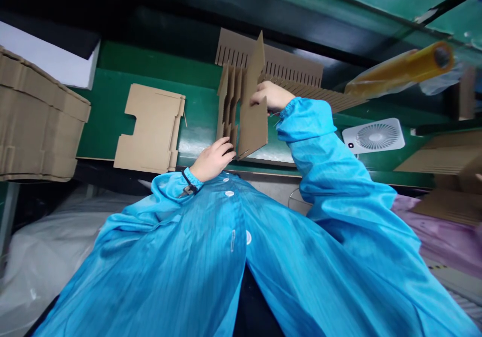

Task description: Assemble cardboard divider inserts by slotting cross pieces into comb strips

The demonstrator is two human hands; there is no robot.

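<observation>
Several notched cardboard dividers (229, 96) stand upright side by side on the green bench. My left hand (214, 160) is at their near end, its fingers curled over the edges; the thumb is hidden. Just to the right, a larger cardboard sheet (252, 106) stands tilted on edge. My right hand (271, 97) is closed at the right side of this sheet, and some of its fingertips are out of sight behind it. Behind the sheet lie slotted cardboard strips (291, 68), with a comb-like row of cuts.
Flat die-cut cardboard pieces (148, 126) lie to the left, beside a tall cardboard stack (33, 121). On the right are a white fan (376, 136), a yellow tape roll (406, 71) in plastic, and more cardboard (448, 151). A person's fingertips show at the right edge.
</observation>
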